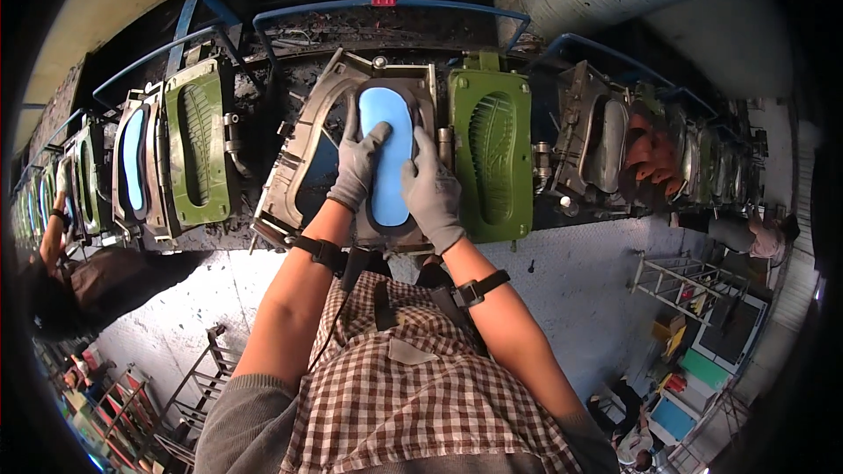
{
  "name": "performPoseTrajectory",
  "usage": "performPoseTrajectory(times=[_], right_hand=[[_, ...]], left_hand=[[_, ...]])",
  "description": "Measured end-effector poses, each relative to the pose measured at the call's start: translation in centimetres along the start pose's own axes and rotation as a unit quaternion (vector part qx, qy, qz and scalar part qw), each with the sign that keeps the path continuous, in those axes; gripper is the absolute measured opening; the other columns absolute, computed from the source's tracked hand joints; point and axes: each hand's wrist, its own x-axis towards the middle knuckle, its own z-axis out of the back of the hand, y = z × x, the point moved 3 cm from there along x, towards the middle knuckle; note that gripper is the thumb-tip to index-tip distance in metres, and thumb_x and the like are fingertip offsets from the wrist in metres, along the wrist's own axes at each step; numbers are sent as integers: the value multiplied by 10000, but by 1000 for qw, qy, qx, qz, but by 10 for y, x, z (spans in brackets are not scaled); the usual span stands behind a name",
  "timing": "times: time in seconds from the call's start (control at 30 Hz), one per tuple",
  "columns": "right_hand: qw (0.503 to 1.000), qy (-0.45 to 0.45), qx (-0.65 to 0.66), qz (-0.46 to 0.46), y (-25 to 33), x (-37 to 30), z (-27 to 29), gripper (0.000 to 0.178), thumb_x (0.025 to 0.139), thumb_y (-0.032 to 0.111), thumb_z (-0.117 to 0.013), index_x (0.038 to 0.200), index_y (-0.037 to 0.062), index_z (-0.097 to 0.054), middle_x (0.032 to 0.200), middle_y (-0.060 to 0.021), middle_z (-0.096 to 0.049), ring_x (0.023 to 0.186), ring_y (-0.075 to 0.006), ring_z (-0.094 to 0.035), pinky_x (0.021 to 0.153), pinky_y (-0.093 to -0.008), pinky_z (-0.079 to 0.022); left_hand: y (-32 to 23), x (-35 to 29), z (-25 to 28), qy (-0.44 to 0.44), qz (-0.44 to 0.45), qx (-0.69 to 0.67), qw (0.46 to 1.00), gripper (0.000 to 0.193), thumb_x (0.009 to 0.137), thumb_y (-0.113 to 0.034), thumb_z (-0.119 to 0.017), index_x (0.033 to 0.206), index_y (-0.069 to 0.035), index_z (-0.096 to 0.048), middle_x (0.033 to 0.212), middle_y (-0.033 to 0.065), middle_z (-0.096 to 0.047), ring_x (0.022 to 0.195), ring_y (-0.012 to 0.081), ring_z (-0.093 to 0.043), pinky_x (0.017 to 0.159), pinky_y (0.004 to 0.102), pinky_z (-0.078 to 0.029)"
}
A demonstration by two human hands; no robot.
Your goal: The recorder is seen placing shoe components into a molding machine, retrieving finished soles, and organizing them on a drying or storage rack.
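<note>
Two gray-gloved hands on one blue insole, upper center of the frame.
The blue insole (388, 110) lies on a dark sole-shaped base (376, 230); the left hand (354, 168) sets its thumb on the face, fingers along the left edge, and the right hand (430, 193) touches the right edge. Whether either clamps it, I cannot tell. Two large green mold halves, one right of center (518, 132), one at left (209, 212), each contain one ribbed, sole-shaped hollow; a second insole (134, 158) sits in the left mold.
</note>
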Motion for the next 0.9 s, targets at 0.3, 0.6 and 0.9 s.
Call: performPoseTrajectory(times=[0.3, 0.6, 0.9], right_hand=[[989, 8, 149, 2, -55, -18, 75, 414, 918, 87, -638, 1331, 104, -611, 1163, -203, -709, 1019, -306, -719, 834, -383, -561], [879, -384, -149, -242, -346, 29, 353, 417, 864, 322, -726, 1138, 12, -678, 1067, -182, -711, 1032, -370, -653, 895, -458, -510], [789, -341, 387, -333, -461, 8, 366, 283, 878, 221, -762, 1098, 84, -648, 959, -19, -639, 848, -207, -614, 792, -360, -512]], left_hand=[[6, -71, 2, -12, 64, 219, 974, 622, 1006, -360, -643, 1491, -50, -406, 1236, 103, -597, 1063, 159, -561, 898, 293, -475], [13, -102, -123, -138, -237, 299, 914, 581, 1036, -63, -557, 1567, -38, -322, 1551, 183, -427, 1409, 258, -438, 1168, 373, -360], [187, -61, -445, 123, 87, 188, 971, 567, 1007, -112, -615, 1510, 7, -380, 1324, 131, -611, 1205, 176, -578, 1007, 302, -473]])
